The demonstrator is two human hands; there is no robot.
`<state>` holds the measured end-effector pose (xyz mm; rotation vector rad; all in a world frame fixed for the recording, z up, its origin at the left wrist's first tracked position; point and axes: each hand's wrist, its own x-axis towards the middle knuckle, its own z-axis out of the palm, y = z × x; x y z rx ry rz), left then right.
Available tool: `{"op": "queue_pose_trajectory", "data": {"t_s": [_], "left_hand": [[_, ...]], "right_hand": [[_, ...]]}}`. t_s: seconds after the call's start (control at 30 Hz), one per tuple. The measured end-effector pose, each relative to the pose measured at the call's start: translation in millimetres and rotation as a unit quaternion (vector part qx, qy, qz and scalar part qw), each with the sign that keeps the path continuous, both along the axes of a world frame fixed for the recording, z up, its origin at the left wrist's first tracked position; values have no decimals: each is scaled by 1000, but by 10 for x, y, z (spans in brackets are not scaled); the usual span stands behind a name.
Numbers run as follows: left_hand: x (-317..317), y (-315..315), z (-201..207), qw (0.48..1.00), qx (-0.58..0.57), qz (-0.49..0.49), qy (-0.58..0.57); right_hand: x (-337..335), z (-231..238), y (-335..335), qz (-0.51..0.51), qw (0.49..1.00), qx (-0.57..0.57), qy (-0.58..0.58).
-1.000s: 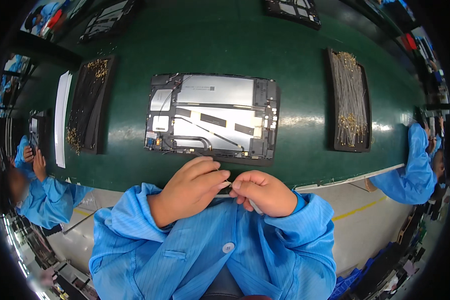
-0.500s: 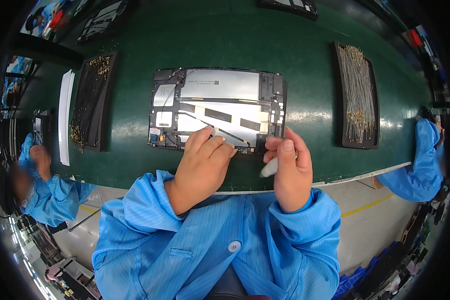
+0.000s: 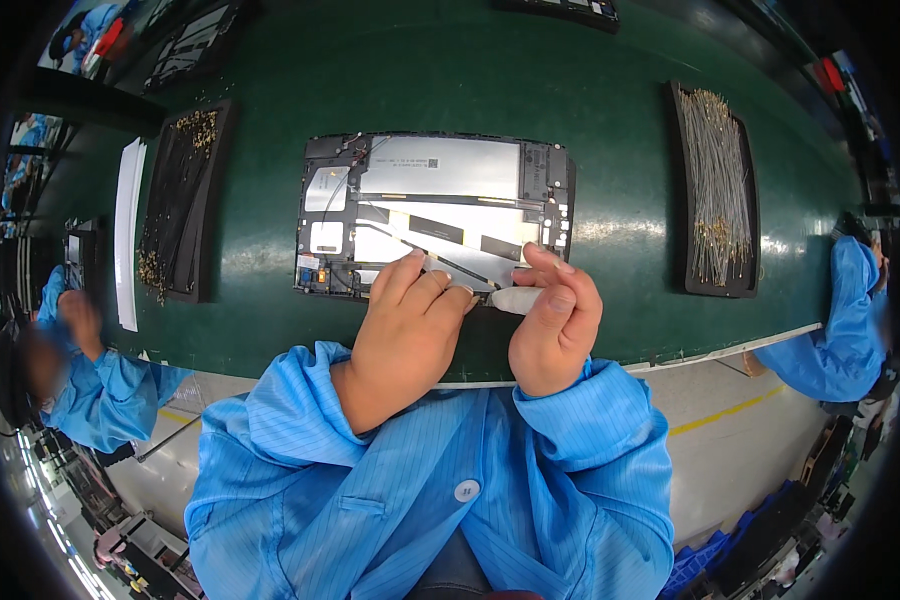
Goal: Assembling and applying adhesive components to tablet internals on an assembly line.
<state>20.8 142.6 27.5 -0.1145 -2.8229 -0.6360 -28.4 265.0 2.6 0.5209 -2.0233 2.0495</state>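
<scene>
An opened tablet (image 3: 440, 165) lies on the green table, its silver batteries, black strips and thin cables exposed. My left hand (image 3: 400, 325) rests over its near edge, fingers bent and pressed together, gripping there; the thumb is hidden. A thin black flat cable (image 3: 462, 270) runs slantwise from those fingertips to the near edge. Close on the right, my right hand (image 3: 555, 325) is curled at the tablet's near right corner. From under its thumb sticks a white, blunt-ended piece (image 3: 517, 300), its tip touching or almost touching the cable's end. Whether that is a covered finger or a held tool, I cannot tell.
On the left stand a black tray of dark cables (image 3: 185, 200) and a white strip (image 3: 130, 235). To the right is a black tray of grey cables (image 3: 715, 190). More devices (image 3: 570, 10) lie at the far edge. People in blue sit at both sides.
My right hand has moved left and in over the tablet's corner. The white piece has swung up from below the edge to the cable's end. The left hand has stayed put.
</scene>
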Motion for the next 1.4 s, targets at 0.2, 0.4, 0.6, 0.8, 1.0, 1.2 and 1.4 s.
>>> {"op": "queue_pose_trajectory", "data": {"t_s": [0.2,0.4,0.6,0.8,1.0,1.2,1.4], "left_hand": [[-1,-5,3,1000,5,-3,-3],[3,-4,6,1000,-20,-8,7],[-31,-62,57,999,-14,-45,-7],[-233,-901,168,976,-54,165,133],[209,-1042,213,865,378,268,-190],[-186,-1139,131,664,672,323,42],[-380,-466,280,454,855,153,-199]], "right_hand": [[4,-22,18,12,1000,-8,-14],[-69,292,55,105,974,198,-30],[-147,272,-74,79,968,226,77],[-393,370,131,21,932,-87,-351],[-392,452,547,60,854,104,-506],[-401,424,298,205,759,63,-614],[-550,352,-475,222,800,1,-557]]}}
